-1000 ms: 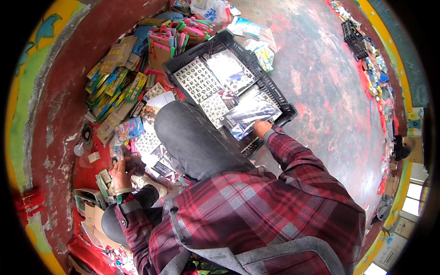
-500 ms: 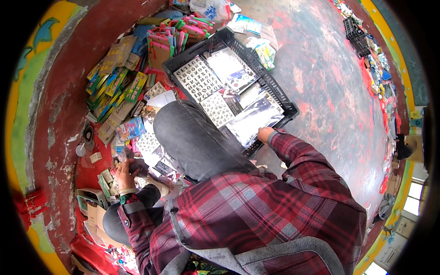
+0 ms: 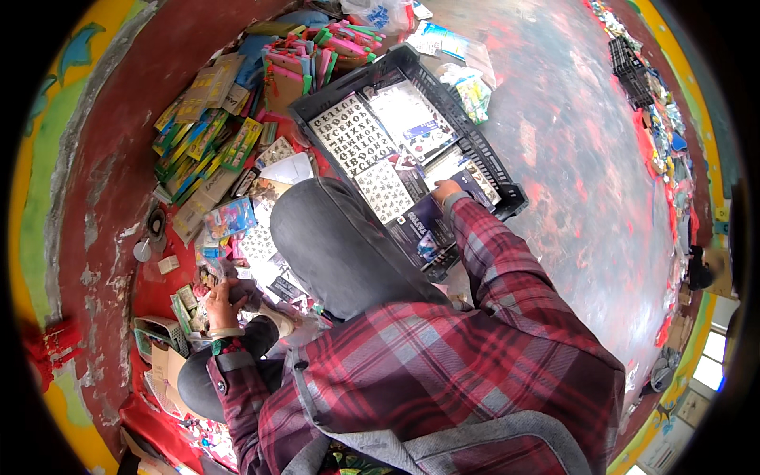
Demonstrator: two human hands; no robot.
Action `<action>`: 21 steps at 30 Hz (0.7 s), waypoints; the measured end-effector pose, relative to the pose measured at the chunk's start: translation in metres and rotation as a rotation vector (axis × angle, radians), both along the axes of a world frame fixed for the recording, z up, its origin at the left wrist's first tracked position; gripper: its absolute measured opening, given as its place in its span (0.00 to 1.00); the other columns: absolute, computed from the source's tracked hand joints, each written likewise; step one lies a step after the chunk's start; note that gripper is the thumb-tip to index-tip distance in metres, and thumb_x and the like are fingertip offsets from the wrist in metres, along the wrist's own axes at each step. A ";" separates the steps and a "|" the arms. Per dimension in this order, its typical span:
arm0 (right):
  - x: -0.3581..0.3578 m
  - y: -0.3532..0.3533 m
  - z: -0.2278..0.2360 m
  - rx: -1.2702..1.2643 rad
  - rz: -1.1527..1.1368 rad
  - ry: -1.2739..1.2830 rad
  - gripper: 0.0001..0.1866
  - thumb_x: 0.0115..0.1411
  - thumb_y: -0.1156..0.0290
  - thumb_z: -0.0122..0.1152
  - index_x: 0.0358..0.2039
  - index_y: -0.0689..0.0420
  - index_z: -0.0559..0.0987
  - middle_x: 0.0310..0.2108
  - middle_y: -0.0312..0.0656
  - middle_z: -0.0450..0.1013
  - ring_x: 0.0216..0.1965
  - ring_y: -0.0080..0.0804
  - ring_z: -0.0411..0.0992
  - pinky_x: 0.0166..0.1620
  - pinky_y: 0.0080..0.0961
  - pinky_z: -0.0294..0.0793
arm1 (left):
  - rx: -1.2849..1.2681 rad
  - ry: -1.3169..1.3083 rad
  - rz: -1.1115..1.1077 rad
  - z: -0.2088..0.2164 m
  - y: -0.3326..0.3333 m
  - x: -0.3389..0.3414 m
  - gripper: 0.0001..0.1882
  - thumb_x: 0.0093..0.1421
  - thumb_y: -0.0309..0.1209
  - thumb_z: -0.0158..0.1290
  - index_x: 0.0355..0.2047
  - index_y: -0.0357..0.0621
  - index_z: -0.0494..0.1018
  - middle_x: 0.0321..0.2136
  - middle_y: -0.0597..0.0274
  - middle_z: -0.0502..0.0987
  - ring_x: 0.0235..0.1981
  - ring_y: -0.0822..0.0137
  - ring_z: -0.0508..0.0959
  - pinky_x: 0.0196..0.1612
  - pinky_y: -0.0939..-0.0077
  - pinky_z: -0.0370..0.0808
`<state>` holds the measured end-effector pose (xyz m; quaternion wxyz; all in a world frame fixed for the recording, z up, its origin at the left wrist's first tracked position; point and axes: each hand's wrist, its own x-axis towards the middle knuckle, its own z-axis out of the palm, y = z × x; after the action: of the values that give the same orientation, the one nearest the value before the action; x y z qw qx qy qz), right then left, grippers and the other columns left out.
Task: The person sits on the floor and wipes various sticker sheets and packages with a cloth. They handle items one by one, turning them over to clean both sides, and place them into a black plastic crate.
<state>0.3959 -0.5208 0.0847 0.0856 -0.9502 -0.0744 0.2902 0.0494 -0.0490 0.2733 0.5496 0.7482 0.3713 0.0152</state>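
A black plastic crate (image 3: 497, 170) holds several flat packs of printed sheets. Among them are a white sheet of black letters (image 3: 346, 134) and a sheet of small dark motifs (image 3: 385, 190). My right hand (image 3: 447, 191) reaches over the crate with bent fingers at the packs, beside a dark printed pack (image 3: 476, 187); its fingertips are partly hidden. Another dark pack (image 3: 423, 226) lies below my wrist, in the crate's near end. Off to the left, my left hand (image 3: 222, 305) is low by my foot, fingers curled at something dark and thin that I cannot make out.
Left of the crate lie a pile of yellow and green boxes (image 3: 207, 154), pink and green bundled items (image 3: 297, 67) and loose packs. A green basket (image 3: 154, 326) stands by the red wall. Plastic bags (image 3: 471, 93) lie beyond the crate. My knee (image 3: 340, 245) overlaps the crate's near side.
My right hand has moved from the crate's near right corner farther in over the packs. A dark pack now shows where a shiny clear one lay. My left hand has hardly moved.
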 end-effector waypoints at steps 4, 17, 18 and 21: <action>0.021 0.009 -0.043 0.050 -0.149 -0.059 0.24 0.48 0.61 0.55 0.45 0.57 0.75 0.42 0.49 0.72 0.44 0.45 0.71 0.49 0.31 0.68 | -0.277 0.057 0.249 0.008 -0.005 0.008 0.14 0.61 0.37 0.44 0.33 0.39 0.73 0.33 0.61 0.72 0.37 0.69 0.73 0.31 0.73 0.77; 0.033 0.037 -0.065 -0.033 -0.377 -0.008 0.13 0.45 0.70 0.55 0.33 0.55 0.80 0.37 0.50 0.74 0.42 0.46 0.72 0.45 0.32 0.70 | -0.210 0.090 0.168 -0.012 0.005 0.005 0.12 0.51 0.30 0.55 0.36 0.40 0.71 0.34 0.60 0.74 0.35 0.65 0.75 0.34 0.72 0.75; 0.034 0.038 -0.062 -0.039 -0.333 -0.026 0.12 0.45 0.70 0.55 0.32 0.54 0.80 0.36 0.50 0.74 0.42 0.46 0.72 0.45 0.32 0.70 | -0.196 0.089 0.156 -0.015 0.007 0.004 0.16 0.46 0.26 0.58 0.37 0.41 0.71 0.34 0.60 0.75 0.35 0.65 0.75 0.35 0.72 0.75; 0.036 0.041 -0.058 -0.047 -0.245 -0.062 0.11 0.45 0.71 0.54 0.31 0.52 0.81 0.34 0.50 0.74 0.40 0.46 0.72 0.44 0.33 0.71 | -0.203 0.116 0.155 -0.018 0.010 0.003 0.24 0.38 0.18 0.62 0.39 0.43 0.70 0.34 0.59 0.75 0.35 0.63 0.76 0.36 0.73 0.75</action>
<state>0.4320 -0.4799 0.0266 0.0955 -0.9625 0.0464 0.2498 0.0521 -0.0393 0.2548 0.5973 0.6573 0.4589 -0.0234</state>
